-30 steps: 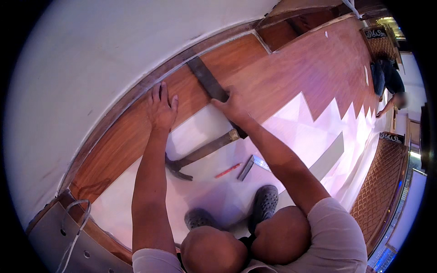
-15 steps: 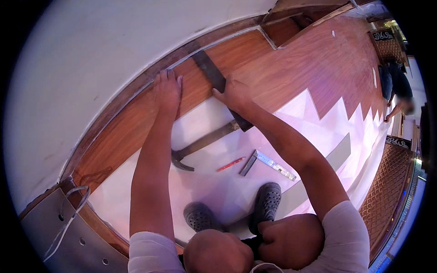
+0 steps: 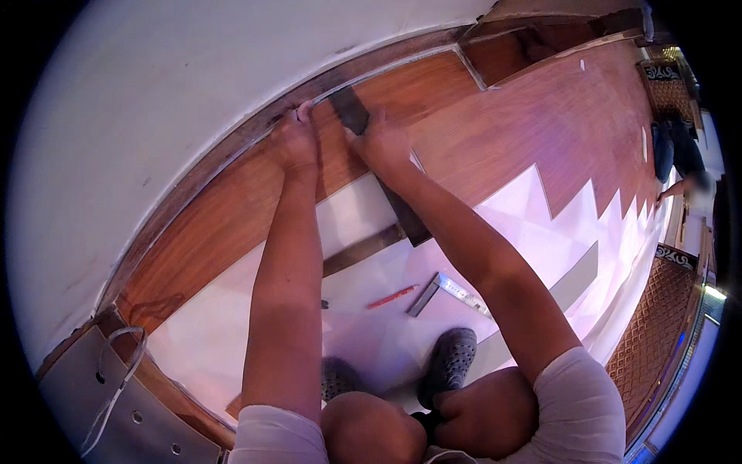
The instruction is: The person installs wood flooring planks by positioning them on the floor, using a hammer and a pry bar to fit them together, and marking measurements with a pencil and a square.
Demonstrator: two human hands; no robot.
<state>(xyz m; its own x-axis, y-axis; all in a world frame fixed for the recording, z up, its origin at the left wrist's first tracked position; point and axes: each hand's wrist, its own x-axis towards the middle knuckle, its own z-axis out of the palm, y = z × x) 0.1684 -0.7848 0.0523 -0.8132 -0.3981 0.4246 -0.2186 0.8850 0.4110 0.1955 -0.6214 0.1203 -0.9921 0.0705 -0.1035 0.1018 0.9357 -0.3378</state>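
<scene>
My right hand [image 3: 384, 147] is wrapped round a long dark flat strip [image 3: 400, 207], its thumb on the near side; the strip's far end meets the wall-side edge of the flooring. My left hand [image 3: 296, 141] is curled at that same edge, left of the strip; whatever its fingers hold is hidden. Beneath both lie reddish-brown wood floor planks [image 3: 216, 209]. A hammer's handle [image 3: 363, 251] runs from the strip toward my left forearm, which covers most of its head. A red pencil [image 3: 393, 296] and a small try square [image 3: 457, 292] lie on the pale sheet.
A white wall [image 3: 154, 100] with a dark base strip curves along the left. Zigzag plank ends border the pale underlay [image 3: 525, 201]. A grey board [image 3: 576, 278] lies to the right. Another person [image 3: 680, 155] crouches at the far right. A white cable [image 3: 116, 379] hangs at lower left.
My left hand has gone from lying on the plank edge to curled fingers there. My right hand has slid along the strip toward the wall. My left forearm now covers most of the hammer's head.
</scene>
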